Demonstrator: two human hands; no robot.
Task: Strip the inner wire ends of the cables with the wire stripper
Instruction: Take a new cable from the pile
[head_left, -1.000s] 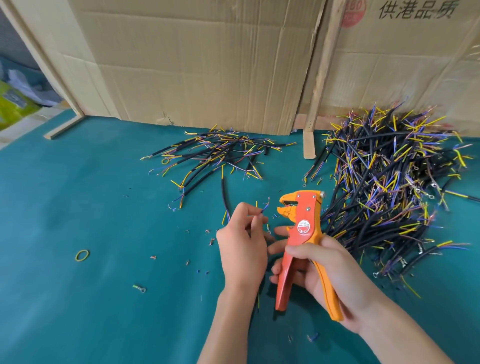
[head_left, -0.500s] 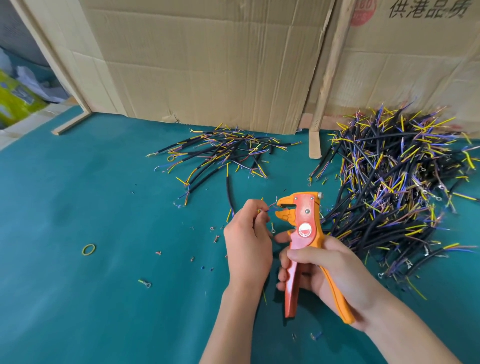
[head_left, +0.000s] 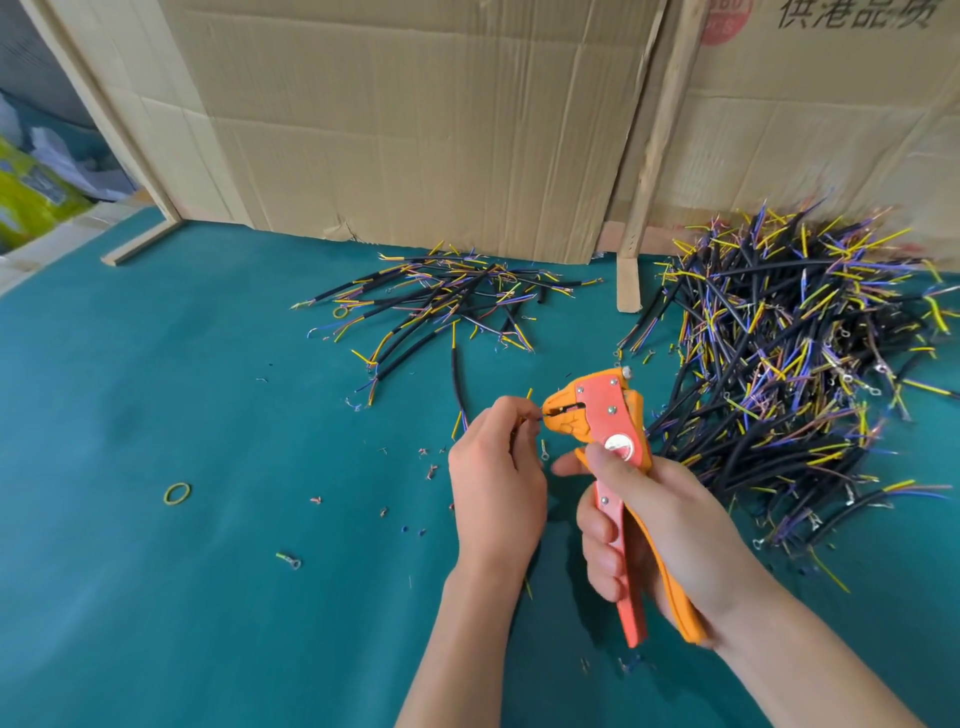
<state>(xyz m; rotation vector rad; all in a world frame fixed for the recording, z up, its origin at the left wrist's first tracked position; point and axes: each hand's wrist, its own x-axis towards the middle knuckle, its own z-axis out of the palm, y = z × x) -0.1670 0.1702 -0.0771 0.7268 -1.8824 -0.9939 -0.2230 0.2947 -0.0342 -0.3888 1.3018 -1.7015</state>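
Head view: the left hand (head_left: 496, 483) now feeds its pinched wire end (head_left: 535, 414) into the wire stripper (head_left: 608, 415) head, apart a second ago. The right hand (head_left: 660, 525) grips the handles above the teal mat (head_left: 156, 597), between two loose cable piles (head_left: 779, 374).

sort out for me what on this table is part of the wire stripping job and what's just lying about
Part of the job:
- wire stripper, held in the right hand
- cable, its wire end pinched by the left hand at the stripper's mouth
- big cable pile
- small cable pile

Just lying about:
- rubber band
- loose ring terminal
- cardboard boxes
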